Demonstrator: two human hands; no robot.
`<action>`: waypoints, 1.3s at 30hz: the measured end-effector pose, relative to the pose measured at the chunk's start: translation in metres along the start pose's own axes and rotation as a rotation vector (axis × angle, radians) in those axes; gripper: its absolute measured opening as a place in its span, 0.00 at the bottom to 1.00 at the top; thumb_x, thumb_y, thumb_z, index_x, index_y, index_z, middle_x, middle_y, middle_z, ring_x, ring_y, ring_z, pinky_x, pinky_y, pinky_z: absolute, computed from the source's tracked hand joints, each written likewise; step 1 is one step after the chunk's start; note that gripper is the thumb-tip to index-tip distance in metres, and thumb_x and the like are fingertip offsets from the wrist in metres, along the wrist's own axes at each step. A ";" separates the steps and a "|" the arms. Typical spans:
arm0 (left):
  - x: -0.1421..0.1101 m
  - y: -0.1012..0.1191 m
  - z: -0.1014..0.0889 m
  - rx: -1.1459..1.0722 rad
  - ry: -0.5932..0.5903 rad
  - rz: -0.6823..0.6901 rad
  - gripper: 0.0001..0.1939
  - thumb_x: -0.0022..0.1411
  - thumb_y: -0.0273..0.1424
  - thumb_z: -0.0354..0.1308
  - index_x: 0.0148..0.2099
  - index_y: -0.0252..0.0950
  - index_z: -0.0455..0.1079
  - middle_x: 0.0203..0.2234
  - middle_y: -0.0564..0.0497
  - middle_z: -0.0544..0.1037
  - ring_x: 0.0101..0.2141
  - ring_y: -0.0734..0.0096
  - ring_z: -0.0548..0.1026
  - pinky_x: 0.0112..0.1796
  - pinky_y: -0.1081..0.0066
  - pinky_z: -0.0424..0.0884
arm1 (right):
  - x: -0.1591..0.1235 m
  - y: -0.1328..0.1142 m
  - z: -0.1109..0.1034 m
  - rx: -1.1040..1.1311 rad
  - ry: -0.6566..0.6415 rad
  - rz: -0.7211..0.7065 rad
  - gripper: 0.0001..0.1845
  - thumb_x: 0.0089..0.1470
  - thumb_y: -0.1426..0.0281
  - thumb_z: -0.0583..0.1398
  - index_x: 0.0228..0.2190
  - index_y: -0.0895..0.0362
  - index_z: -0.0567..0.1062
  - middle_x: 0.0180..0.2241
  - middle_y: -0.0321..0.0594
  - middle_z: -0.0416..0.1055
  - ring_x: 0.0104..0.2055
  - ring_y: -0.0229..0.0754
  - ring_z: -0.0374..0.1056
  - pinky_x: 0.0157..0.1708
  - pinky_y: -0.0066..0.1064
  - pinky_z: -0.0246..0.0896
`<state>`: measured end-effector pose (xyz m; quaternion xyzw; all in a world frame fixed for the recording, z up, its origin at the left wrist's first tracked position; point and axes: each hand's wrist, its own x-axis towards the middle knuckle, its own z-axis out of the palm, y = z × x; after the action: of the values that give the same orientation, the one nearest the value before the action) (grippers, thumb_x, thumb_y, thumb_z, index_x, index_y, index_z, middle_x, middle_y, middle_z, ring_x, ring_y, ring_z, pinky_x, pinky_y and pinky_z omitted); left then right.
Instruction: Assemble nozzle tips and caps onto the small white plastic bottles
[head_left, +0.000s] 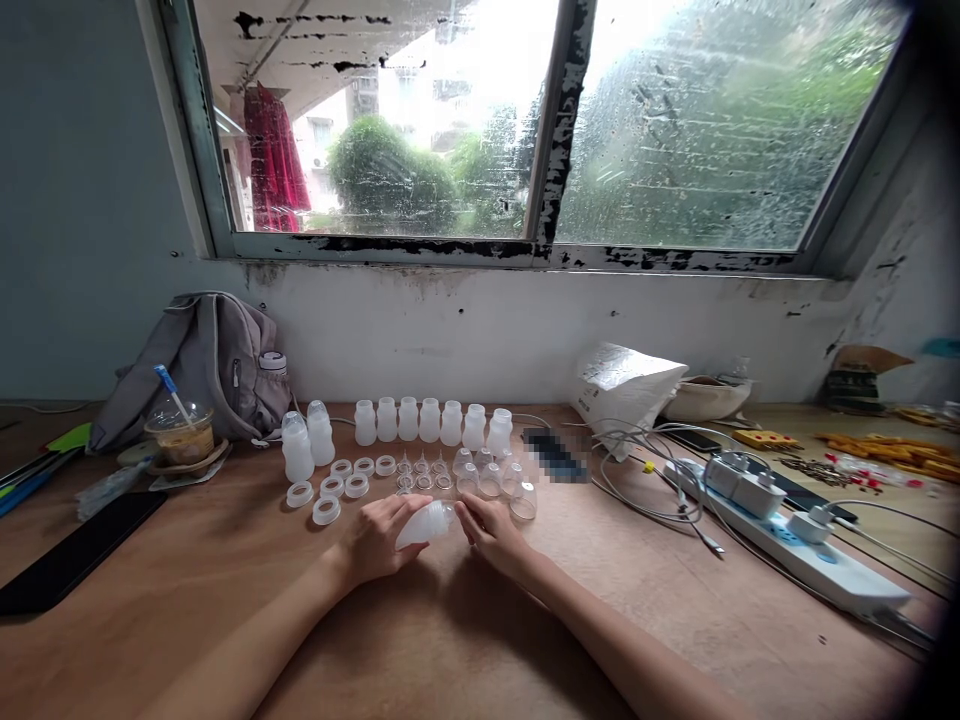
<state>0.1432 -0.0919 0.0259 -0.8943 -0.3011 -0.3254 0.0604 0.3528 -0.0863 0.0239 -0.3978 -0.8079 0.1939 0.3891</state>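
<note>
My left hand [375,538] is wrapped around a frosted baby bottle [422,528], tipped on its side just above the table. At its right end, the fingers of my right hand [491,535] are closed on the neck; whether they also hold a small part is unclear. Beyond my hands lie several white collar rings [326,511], clear teats [424,480] and clear dome caps [523,503]. Open bottle bodies [430,421] stand upright in a row behind them. Two capped bottles [298,450] are at the row's left.
On the left are a black slab [82,550], an iced drink cup [181,435] and a grey backpack [217,360]. A power strip [802,545] with plugs and tangled cables [637,480] occupies the right. A white bag [626,385] leans near the wall beneath the window.
</note>
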 end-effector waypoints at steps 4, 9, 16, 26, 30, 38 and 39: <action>0.001 0.001 -0.002 -0.002 0.000 -0.009 0.24 0.55 0.36 0.52 0.53 0.39 0.53 0.44 0.48 0.70 0.41 0.65 0.71 0.41 0.67 0.68 | -0.001 -0.004 -0.003 -0.013 0.009 -0.024 0.12 0.55 0.64 0.48 0.27 0.57 0.65 0.19 0.34 0.64 0.19 0.33 0.57 0.20 0.24 0.52; 0.001 0.000 -0.001 -0.052 0.000 0.027 0.25 0.55 0.35 0.52 0.54 0.40 0.52 0.45 0.48 0.69 0.43 0.65 0.70 0.43 0.66 0.68 | -0.002 -0.009 -0.005 0.016 -0.084 -0.171 0.24 0.48 0.65 0.57 0.47 0.55 0.60 0.40 0.43 0.66 0.37 0.40 0.64 0.33 0.28 0.59; -0.004 0.000 0.009 -0.028 -0.021 0.020 0.31 0.53 0.36 0.54 0.57 0.35 0.48 0.44 0.45 0.70 0.43 0.63 0.70 0.42 0.66 0.69 | -0.006 -0.007 -0.004 -0.181 -0.124 -0.174 0.18 0.49 0.65 0.56 0.43 0.57 0.64 0.34 0.42 0.69 0.32 0.40 0.65 0.30 0.29 0.58; -0.003 0.005 0.008 -0.145 -0.077 -0.027 0.29 0.53 0.35 0.54 0.55 0.38 0.50 0.44 0.46 0.69 0.43 0.65 0.69 0.42 0.67 0.67 | -0.007 -0.017 -0.008 -0.286 -0.124 -0.169 0.15 0.52 0.61 0.51 0.36 0.58 0.67 0.27 0.39 0.68 0.26 0.37 0.63 0.26 0.26 0.52; 0.000 0.004 0.005 -0.237 -0.073 -0.171 0.29 0.49 0.37 0.58 0.52 0.40 0.52 0.40 0.49 0.70 0.38 0.66 0.71 0.37 0.67 0.69 | 0.007 -0.004 -0.025 -0.225 -0.048 -0.045 0.17 0.56 0.61 0.46 0.31 0.58 0.69 0.28 0.39 0.67 0.28 0.36 0.62 0.26 0.25 0.53; 0.002 -0.003 0.008 -0.159 -0.021 -0.292 0.23 0.52 0.41 0.54 0.50 0.40 0.60 0.37 0.48 0.69 0.37 0.65 0.70 0.39 0.66 0.67 | 0.015 0.047 -0.090 -0.542 0.047 0.511 0.10 0.47 0.63 0.55 0.28 0.56 0.72 0.29 0.41 0.66 0.29 0.40 0.64 0.26 0.28 0.55; 0.002 -0.004 0.008 -0.157 -0.025 -0.303 0.24 0.52 0.41 0.54 0.50 0.39 0.60 0.36 0.48 0.70 0.36 0.66 0.70 0.38 0.66 0.67 | 0.014 0.051 -0.093 -0.504 -0.009 0.541 0.10 0.47 0.64 0.56 0.28 0.56 0.72 0.28 0.41 0.66 0.28 0.40 0.64 0.25 0.28 0.55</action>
<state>0.1462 -0.0853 0.0201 -0.8446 -0.4069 -0.3421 -0.0632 0.4452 -0.0442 0.0568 -0.6794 -0.6978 0.0864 0.2100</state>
